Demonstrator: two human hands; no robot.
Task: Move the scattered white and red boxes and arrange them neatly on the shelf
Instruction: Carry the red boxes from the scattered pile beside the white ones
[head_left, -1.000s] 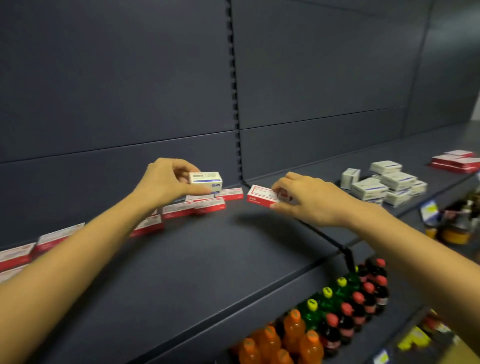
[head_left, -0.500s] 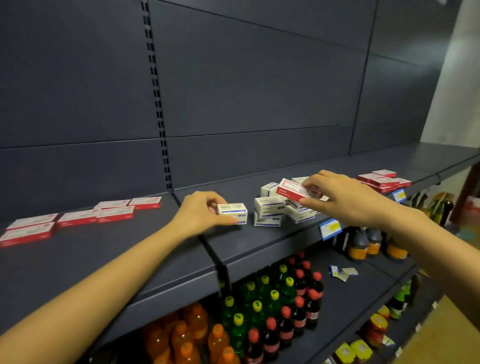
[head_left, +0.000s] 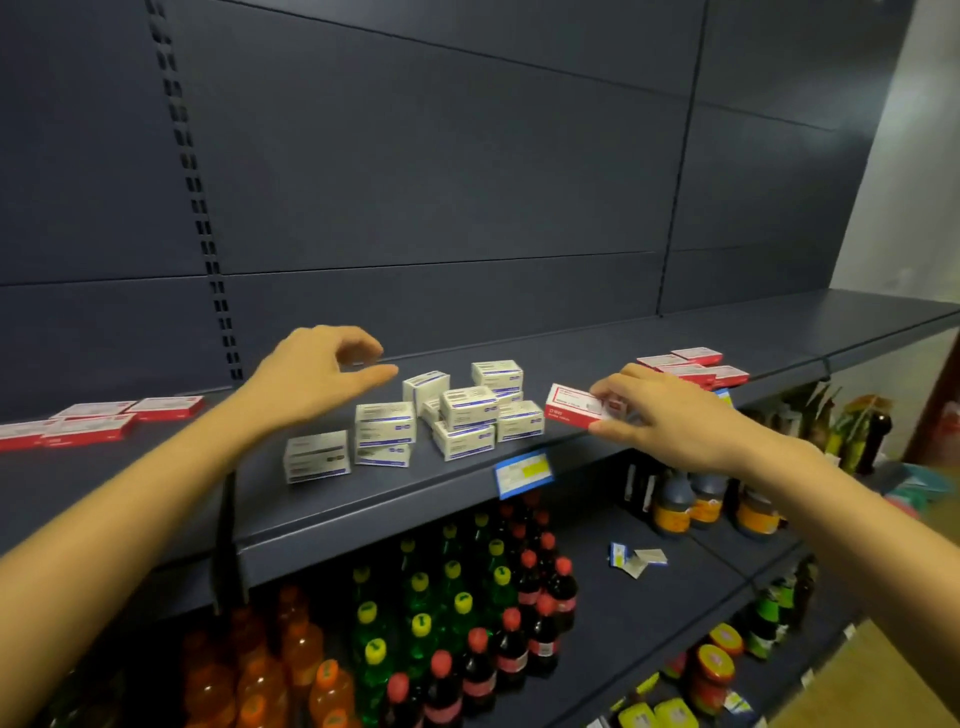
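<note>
My right hand (head_left: 670, 415) pinches a flat red and white box (head_left: 574, 405) just above the dark shelf (head_left: 415, 493), right of a loose pile of white boxes (head_left: 467, 410). My left hand (head_left: 317, 374) hovers over the shelf behind the pile's left side, fingers loosely curved and holding nothing. A single white box (head_left: 316, 457) stands at the pile's left end, near the shelf front. More red and white boxes lie in a group at the right (head_left: 691, 366) and in a row at the far left (head_left: 93, 423).
A blue and yellow price tag (head_left: 522, 470) hangs on the shelf's front edge. Below are orange, green and dark soda bottles (head_left: 441, 623), brown jars (head_left: 696, 504) and loose paper tags (head_left: 636, 558). The shelf runs on bare to the right.
My left hand let go of the white box, which now stands on the shelf, and lifted back. My right hand carried the red and white box rightward past the white pile.
</note>
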